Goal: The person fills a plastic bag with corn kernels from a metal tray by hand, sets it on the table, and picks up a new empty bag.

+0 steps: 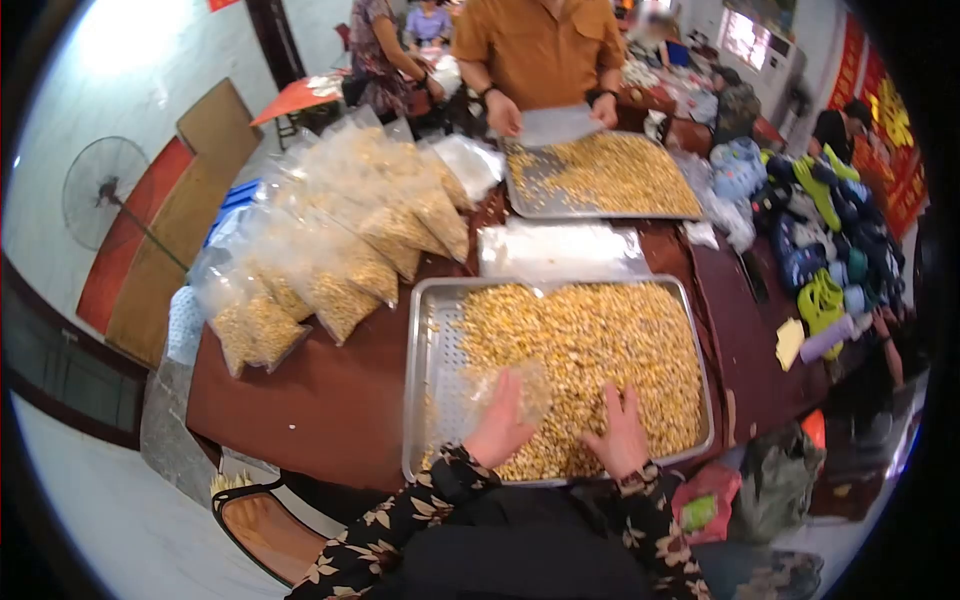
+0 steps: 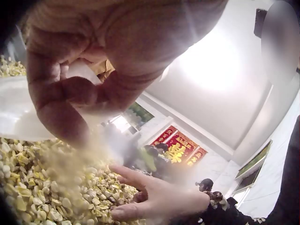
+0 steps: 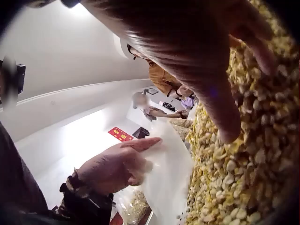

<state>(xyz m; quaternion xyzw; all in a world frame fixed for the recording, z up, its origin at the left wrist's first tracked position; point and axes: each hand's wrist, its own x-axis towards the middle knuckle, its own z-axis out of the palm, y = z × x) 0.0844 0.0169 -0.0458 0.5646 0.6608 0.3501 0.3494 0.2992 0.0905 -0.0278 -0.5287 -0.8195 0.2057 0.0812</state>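
Note:
A metal tray [image 1: 440,350] with a perforated bottom holds a broad heap of small yellow-white dried pieces [image 1: 610,325]. Over the tray's near left part, my left hand [image 1: 503,428] pinches a clear plastic bag [image 3: 166,173] between thumb and curled fingers. The bag's mouth faces the heap. My right hand [image 1: 618,437] is at the near right of the heap, its fingers spread and pointing down. In the right wrist view, its fingertips [image 3: 229,133] are right at the surface of the pieces. Part of the bag is hidden behind my left hand.
Several filled clear bags [image 1: 330,240] are piled on the table [image 1: 300,400] at left. Flat empty bags [image 1: 560,250] lie beyond my tray. Across the table a person [image 1: 540,50] holds a bag over a second tray [image 1: 520,205]. Shoes [image 1: 820,300] are heaped at right.

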